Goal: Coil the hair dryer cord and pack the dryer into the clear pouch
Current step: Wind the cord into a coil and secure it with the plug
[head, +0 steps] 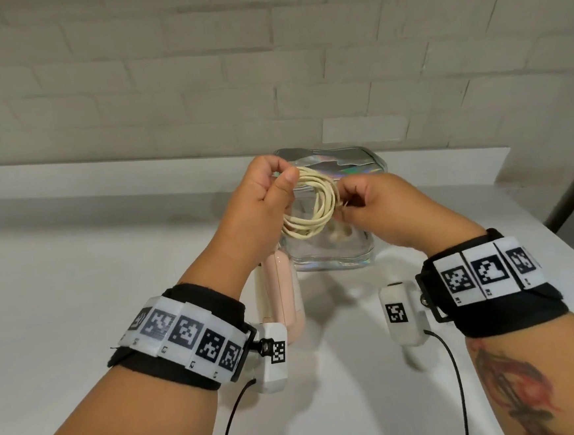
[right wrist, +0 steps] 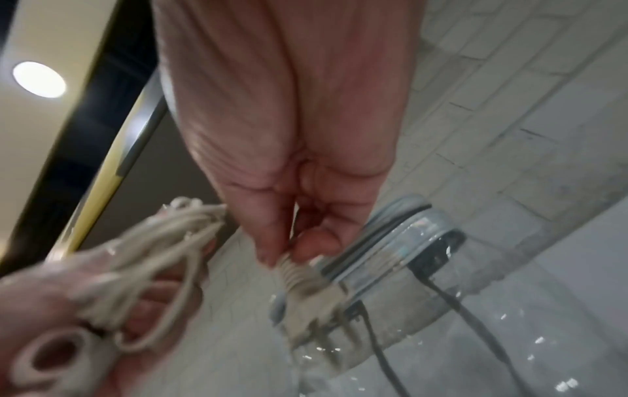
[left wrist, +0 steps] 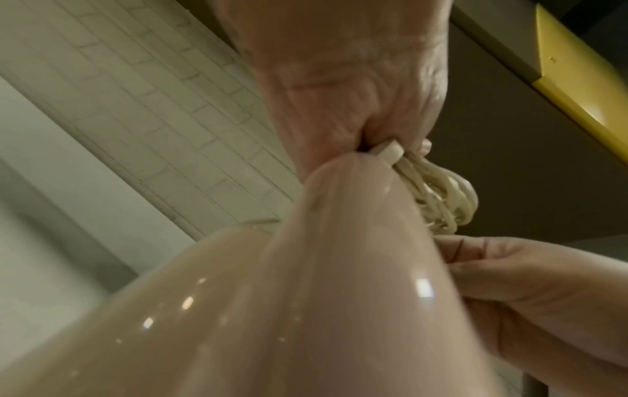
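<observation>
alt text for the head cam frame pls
Two hands hold up a coiled cream cord: the left hand grips the loops, the right hand pinches the plug end. Behind stands a clear pouch on a white table; a pink hair dryer hangs below.

White table (head: 79,302) before brick wall (head: 164,72)

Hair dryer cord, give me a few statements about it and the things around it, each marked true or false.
1. The left hand grips the coiled cream cord. True.
2. The right hand rests flat on the table. False: it is raised and pinches the cord's plug end.
3. The pink hair dryer is already inside the clear pouch. False: it hangs below the left hand, outside the pouch.
4. The pouch stands on the table behind the hands. True.
</observation>
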Tool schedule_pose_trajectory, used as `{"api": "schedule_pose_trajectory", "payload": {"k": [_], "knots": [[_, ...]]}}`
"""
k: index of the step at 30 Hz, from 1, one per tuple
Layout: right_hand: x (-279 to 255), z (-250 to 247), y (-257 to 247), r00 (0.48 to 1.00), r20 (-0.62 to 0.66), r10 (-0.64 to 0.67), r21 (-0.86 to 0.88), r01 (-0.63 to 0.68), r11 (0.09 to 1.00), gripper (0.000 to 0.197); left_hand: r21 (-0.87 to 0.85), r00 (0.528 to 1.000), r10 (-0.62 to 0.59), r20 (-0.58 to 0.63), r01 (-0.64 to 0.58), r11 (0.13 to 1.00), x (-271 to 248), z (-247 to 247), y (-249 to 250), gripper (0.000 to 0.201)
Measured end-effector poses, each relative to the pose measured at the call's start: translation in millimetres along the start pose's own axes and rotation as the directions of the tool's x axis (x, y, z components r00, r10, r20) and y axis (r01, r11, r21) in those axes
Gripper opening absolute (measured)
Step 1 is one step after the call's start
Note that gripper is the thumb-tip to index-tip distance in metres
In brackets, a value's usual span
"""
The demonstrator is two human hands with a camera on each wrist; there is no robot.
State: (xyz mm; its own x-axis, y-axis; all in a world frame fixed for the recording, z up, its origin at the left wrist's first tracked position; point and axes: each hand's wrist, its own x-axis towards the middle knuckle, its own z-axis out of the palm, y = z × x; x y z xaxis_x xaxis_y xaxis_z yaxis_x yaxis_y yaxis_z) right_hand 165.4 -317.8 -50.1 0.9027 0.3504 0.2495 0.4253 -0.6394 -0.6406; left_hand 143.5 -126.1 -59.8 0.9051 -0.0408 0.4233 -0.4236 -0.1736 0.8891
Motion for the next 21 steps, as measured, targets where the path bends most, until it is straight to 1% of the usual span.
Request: {"api": "schedule_pose_trajectory", "payload": {"k": [1, 2, 3, 4, 5, 7, 8, 9, 10, 12, 15, 17, 18, 21], "knots": [[2.6, 0.9, 0.1, 0.996, -0.091, 0.009, -0.027, -0.011, 1.0, 0.007, -0.036, 1.0, -0.007, 0.014, 0.008, 0.999, 0.0, 0.6, -0.6, 0.014], [5.4, 2.7, 0.2, 0.984, -0.176, 0.013, 0.006, -0.012, 1.0, 0.007, -0.064, 1.0, -0.008, 0.026, 0.01, 0.998, -0.4, 2.3, 0.2, 0.017], [8.4, 5.7, -0.3, 0.971, -0.237, 0.027, 0.097, -0.004, 0.995, 0.008, -0.084, 0.999, -0.004, 0.032, 0.007, 0.996, -0.8, 4.6, 1.0, 0.02], [10.9, 10.1, -1.0, 0.962, -0.267, 0.06, 0.238, 0.006, 0.971, 0.01, -0.093, 0.999, 0.0, 0.034, 0.003, 0.996, -1.0, 7.5, 1.5, 0.021], [13.0, 15.9, -2.2, 0.959, -0.266, 0.101, 0.396, 0.014, 0.918, 0.012, -0.096, 0.999, 0.003, 0.033, 0.0, 0.995, -1.0, 10.2, 2.0, 0.022], [16.0, 27.6, -5.9, 0.959, -0.208, 0.192, 0.669, -0.003, 0.743, 0.012, -0.093, 1.0, 0.005, 0.012, -0.004, 0.996, -0.2, 14.1, 2.5, 0.022], [17.2, 32.2, -7.7, 0.958, -0.165, 0.233, 0.765, -0.025, 0.644, 0.011, -0.094, 1.0, 0.005, -0.004, -0.005, 0.996, 0.3, 14.9, 2.7, 0.021], [18.2, 34.8, -9.7, 0.954, -0.127, 0.271, 0.824, -0.051, 0.564, 0.01, -0.093, 1.0, 0.009, -0.021, -0.011, 0.996, 1.1, 14.5, 1.9, 0.02], [19.3, 35.9, -11.4, 0.948, -0.1, 0.303, 0.857, -0.073, 0.511, 0.009, -0.087, 0.999, 0.016, -0.038, -0.02, 0.996, 1.6, 13.3, 1.4, 0.019], [21.3, 35.8, -13.4, 0.934, -0.078, 0.348, 0.897, -0.087, 0.433, 0.009, -0.057, 0.997, 0.032, -0.068, -0.036, 0.998, 2.5, 10.3, -0.3, 0.017], [25.8, 34.5, -12.1, 0.923, -0.032, 0.384, 0.949, -0.092, 0.302, 0.01, -0.031, 0.996, 0.047, -0.079, -0.05, 0.998, 3.7, 8.6, -3.0, 0.01], [27.7, 36.4, -11.1, 0.925, 0.013, 0.38, 0.962, -0.116, 0.249, 0.024, -0.026, 0.995, 0.055, -0.083, -0.057, 0.998, 4.0, 8.7, -4.0, 0.008], [27.8, 37.6, -11.9, 0.924, 0.033, 0.38, 0.968, -0.124, 0.218, 0.026, -0.021, 0.995, 0.06, -0.077, -0.062, 0.998, 3.3, 8.9, -4.3, 0.009], [25.9, 38.6, -11.8, 0.92, 0.089, 0.382, 0.99, -0.123, 0.064, 0.015, 0.027, 0.996, 0.086, 0.0, -0.085, 0.996, 0.4, 10.1, -6.5, 0.021]]}}
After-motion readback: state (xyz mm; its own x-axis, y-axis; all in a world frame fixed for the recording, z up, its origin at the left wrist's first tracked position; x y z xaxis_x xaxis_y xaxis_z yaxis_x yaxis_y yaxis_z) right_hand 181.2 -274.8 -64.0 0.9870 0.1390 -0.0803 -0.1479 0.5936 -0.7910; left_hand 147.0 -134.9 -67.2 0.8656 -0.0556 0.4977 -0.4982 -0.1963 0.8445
